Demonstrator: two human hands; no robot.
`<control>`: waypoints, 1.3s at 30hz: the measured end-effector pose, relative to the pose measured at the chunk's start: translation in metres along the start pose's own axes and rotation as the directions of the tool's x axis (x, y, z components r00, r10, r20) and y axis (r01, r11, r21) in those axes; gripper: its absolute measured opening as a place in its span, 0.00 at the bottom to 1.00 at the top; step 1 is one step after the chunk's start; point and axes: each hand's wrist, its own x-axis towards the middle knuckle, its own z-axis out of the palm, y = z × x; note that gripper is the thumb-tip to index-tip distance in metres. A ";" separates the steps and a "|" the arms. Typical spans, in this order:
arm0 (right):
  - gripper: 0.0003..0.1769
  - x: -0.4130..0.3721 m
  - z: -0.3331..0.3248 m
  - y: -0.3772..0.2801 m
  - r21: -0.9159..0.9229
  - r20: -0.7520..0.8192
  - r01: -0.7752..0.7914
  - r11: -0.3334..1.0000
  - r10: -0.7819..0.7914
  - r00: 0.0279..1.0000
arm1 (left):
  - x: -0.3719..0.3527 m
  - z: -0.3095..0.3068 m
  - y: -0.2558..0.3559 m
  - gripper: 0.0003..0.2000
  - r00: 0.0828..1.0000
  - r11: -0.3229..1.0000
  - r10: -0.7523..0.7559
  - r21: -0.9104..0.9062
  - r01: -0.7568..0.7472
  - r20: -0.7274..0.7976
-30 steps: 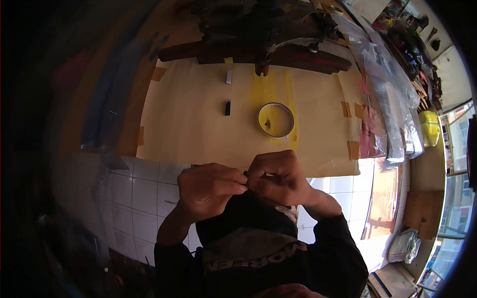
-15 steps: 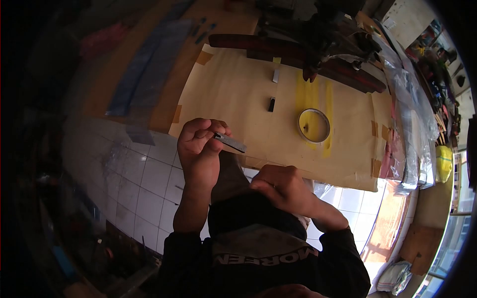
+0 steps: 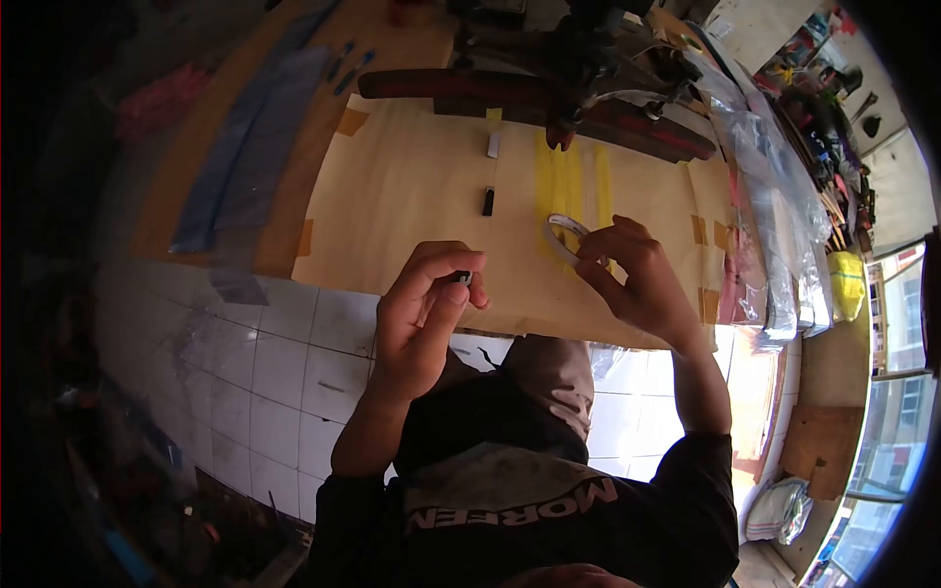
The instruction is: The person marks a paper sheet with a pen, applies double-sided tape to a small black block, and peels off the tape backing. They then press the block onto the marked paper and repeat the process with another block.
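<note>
Brown paper sheet [image 3: 392, 196], taped at its edges, is covering part of the wooden counter [image 3: 397, 49], beside a white tiled floor [image 3: 279, 392]. The right hand [image 3: 633, 265] is gripping the thin pale round ring [image 3: 556, 243], which is tilting above yellow stripes [image 3: 561, 181]. The left hand [image 3: 421, 299] is pinching a small dark block [image 3: 461, 278] between thumb and finger.

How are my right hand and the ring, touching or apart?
Touching: the head view shows your right hand with its fingertips on the right edge of the tilted ring.
</note>
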 end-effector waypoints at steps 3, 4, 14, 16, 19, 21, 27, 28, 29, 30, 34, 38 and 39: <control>0.10 0.008 -0.015 -0.026 0.757 0.403 -0.465 0.458 0.232 0.885 | 0.023 0.030 0.026 0.14 0.985 0.784 0.057 0.603 -0.144 0.161; 0.10 0.012 -0.017 -0.031 0.759 0.401 -0.464 0.456 0.234 0.886 | 0.028 0.031 0.024 0.14 0.985 0.784 0.056 0.604 -0.145 0.164; 0.16 0.008 -0.010 -0.043 0.937 0.333 -0.340 0.080 0.088 0.939 | 0.040 0.014 0.015 0.11 0.964 0.766 0.185 0.586 -0.263 0.191; 0.16 0.008 -0.006 -0.045 0.942 0.283 -0.298 0.152 0.113 0.952 | 0.039 0.014 0.018 0.11 0.963 0.735 0.192 0.622 -0.270 0.191; 0.16 0.008 -0.008 -0.047 0.942 0.160 -0.200 0.269 0.164 0.973 | 0.036 0.014 0.021 0.11 0.965 0.745 0.146 0.618 -0.253 0.218; 0.15 0.007 -0.010 -0.043 0.950 0.267 -0.290 0.119 0.179 0.947 | 0.035 0.011 0.020 0.10 0.964 0.783 0.092 0.580 -0.224 0.248; 0.15 0.003 0.000 -0.033 0.992 0.117 -0.120 0.029 0.074 0.990 | 0.028 -0.002 -0.012 0.12 0.998 0.995 -0.047 -0.087 0.050 0.037; 0.15 0.003 0.001 -0.034 0.993 0.115 -0.118 0.030 0.074 0.991 | 0.026 0.000 -0.017 0.12 0.998 0.995 -0.046 -0.086 0.049 0.039; 0.16 0.003 0.001 -0.033 0.995 0.091 -0.092 0.035 0.049 0.995 | 0.024 0.002 -0.020 0.14 0.993 0.964 -0.118 -0.238 0.120 0.024; 0.17 0.003 0.001 -0.033 0.997 0.066 -0.067 0.039 0.024 0.998 | 0.024 0.003 -0.022 0.16 0.982 0.905 -0.190 -0.385 0.183 0.020; 0.17 0.001 -0.007 -0.036 0.981 0.131 -0.144 0.129 0.100 0.986 | 0.033 0.004 -0.011 0.23 0.991 0.994 -0.109 -0.025 0.107 -0.082; 0.18 0.005 -0.010 -0.032 0.912 0.138 -0.153 0.379 0.067 0.988 | 0.039 0.014 0.027 0.18 0.961 0.800 0.235 0.533 -0.275 0.144; 0.18 0.006 -0.011 -0.031 0.885 0.152 -0.155 0.439 0.042 0.988 | 0.041 0.014 0.031 0.17 0.943 0.766 0.228 0.553 -0.328 0.243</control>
